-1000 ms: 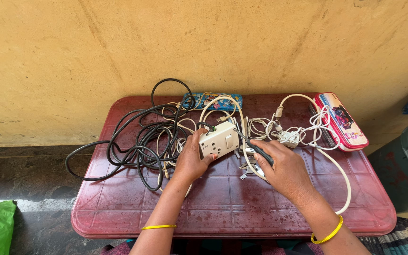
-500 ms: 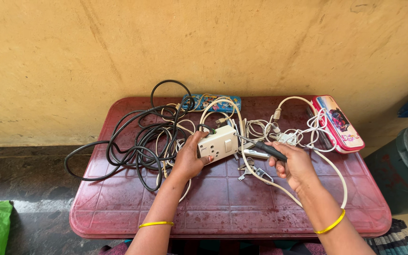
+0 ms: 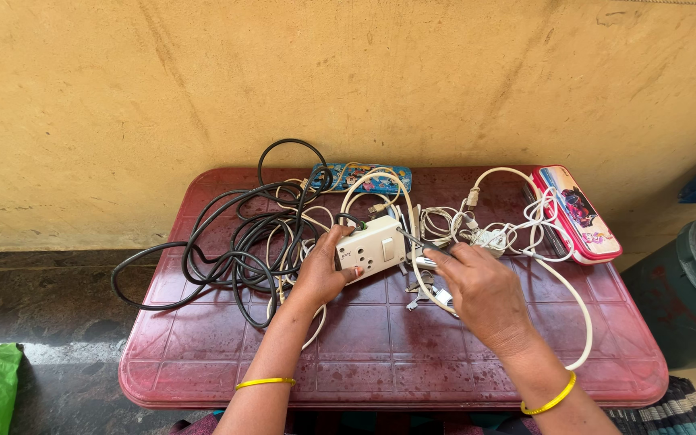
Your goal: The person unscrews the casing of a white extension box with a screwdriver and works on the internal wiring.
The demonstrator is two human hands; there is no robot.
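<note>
Maroon table [image 3: 227,379], socket box [image 3: 370,248] in left hand [image 3: 322,272]

The person has two bare forearms, without sleeves. The left hand [image 3: 321,274] wears a thin yellow bangle [image 3: 264,383] on its wrist. The right hand [image 3: 481,290] wears a similar yellow bangle too.

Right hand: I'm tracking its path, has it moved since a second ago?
Yes. The right hand has moved left toward the white socket box, judged against the pink pencil case.
</note>
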